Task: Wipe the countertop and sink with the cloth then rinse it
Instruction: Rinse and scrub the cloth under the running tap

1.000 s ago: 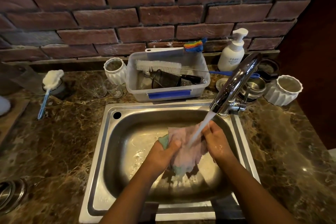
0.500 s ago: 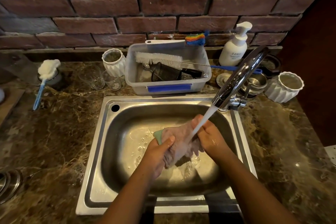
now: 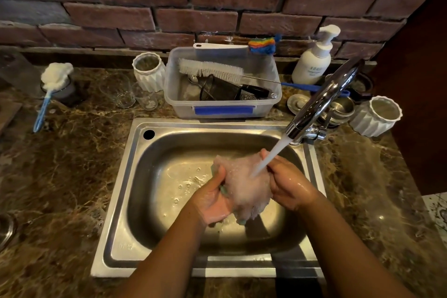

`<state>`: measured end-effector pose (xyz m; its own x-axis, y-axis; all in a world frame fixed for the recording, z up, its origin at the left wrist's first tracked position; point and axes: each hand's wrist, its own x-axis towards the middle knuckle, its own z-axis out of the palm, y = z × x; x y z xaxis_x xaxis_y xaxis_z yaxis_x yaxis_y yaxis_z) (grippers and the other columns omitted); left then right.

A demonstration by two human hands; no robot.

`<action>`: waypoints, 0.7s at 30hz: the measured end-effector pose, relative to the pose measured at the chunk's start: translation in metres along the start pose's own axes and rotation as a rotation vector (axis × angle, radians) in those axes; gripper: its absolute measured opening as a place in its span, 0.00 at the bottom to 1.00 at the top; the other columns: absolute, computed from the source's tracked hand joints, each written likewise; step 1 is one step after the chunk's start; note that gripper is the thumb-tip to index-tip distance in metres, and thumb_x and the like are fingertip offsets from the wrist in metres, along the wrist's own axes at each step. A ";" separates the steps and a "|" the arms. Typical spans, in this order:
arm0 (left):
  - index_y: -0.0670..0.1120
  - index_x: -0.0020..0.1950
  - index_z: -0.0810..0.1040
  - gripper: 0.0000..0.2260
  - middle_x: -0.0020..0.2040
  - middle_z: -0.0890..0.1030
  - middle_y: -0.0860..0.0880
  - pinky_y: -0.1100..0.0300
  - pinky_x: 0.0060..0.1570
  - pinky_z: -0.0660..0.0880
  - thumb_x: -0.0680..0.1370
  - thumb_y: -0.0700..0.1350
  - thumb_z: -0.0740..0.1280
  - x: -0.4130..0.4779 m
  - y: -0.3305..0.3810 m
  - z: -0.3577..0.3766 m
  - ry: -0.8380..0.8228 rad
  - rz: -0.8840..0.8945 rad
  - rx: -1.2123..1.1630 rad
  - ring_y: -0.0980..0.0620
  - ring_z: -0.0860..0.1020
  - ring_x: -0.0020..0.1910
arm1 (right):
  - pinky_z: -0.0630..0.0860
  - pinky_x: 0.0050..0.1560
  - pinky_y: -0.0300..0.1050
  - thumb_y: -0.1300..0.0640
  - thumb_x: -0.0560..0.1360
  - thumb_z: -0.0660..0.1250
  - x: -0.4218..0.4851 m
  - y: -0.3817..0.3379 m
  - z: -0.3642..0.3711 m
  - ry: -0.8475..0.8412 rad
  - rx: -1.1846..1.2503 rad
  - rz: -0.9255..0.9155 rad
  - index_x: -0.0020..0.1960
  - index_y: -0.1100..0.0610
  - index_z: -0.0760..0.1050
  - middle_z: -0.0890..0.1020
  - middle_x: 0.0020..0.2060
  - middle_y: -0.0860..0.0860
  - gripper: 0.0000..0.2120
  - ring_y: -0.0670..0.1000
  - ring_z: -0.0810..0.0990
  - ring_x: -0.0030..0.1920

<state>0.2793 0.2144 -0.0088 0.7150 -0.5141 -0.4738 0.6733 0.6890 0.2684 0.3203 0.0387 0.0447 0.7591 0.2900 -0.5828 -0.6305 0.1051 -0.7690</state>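
A wet pink cloth (image 3: 244, 184) with a green edge is bunched over the steel sink (image 3: 154, 201). My left hand (image 3: 212, 201) grips its left side and my right hand (image 3: 287, 181) grips its right side. Water streams from the chrome faucet (image 3: 321, 104) onto the cloth between my hands. The brown marble countertop (image 3: 65, 176) surrounds the sink.
Behind the sink stands a clear plastic tub (image 3: 222, 104) with brushes and a strainer. White ribbed cups (image 3: 148, 70) (image 3: 377, 116), two glasses (image 3: 118, 91), a soap pump bottle (image 3: 314, 58), metal bowls (image 3: 338, 109) and a blue-handled sponge brush (image 3: 48, 89) sit along the brick wall.
Both hands have kept working the cloth under the running water, bunching it tighter. The camera has tilted down slightly, so the sink sits higher in view.
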 end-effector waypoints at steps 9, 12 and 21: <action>0.41 0.62 0.80 0.13 0.50 0.87 0.43 0.56 0.45 0.83 0.80 0.39 0.62 -0.015 -0.015 0.017 0.171 0.225 0.390 0.46 0.86 0.48 | 0.80 0.49 0.53 0.54 0.83 0.60 0.017 0.012 0.010 0.284 -0.405 -0.070 0.45 0.51 0.75 0.81 0.44 0.56 0.09 0.56 0.82 0.48; 0.44 0.63 0.78 0.13 0.52 0.87 0.45 0.53 0.49 0.83 0.79 0.42 0.68 -0.016 -0.020 0.008 0.252 0.320 0.520 0.45 0.85 0.52 | 0.81 0.54 0.62 0.51 0.83 0.60 0.019 0.018 0.008 0.390 -0.496 -0.085 0.48 0.55 0.75 0.82 0.46 0.62 0.10 0.61 0.83 0.47; 0.46 0.57 0.82 0.08 0.49 0.87 0.49 0.58 0.43 0.82 0.82 0.45 0.66 -0.015 -0.015 0.016 0.467 0.422 0.798 0.52 0.85 0.49 | 0.79 0.43 0.52 0.51 0.84 0.58 0.023 0.041 0.000 0.385 -0.155 -0.125 0.53 0.55 0.77 0.80 0.53 0.65 0.11 0.59 0.81 0.50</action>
<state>0.2613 0.2039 0.0075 0.8932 0.0612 -0.4454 0.4344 0.1375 0.8902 0.3125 0.0502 -0.0001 0.8517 -0.0950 -0.5153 -0.5203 -0.0360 -0.8533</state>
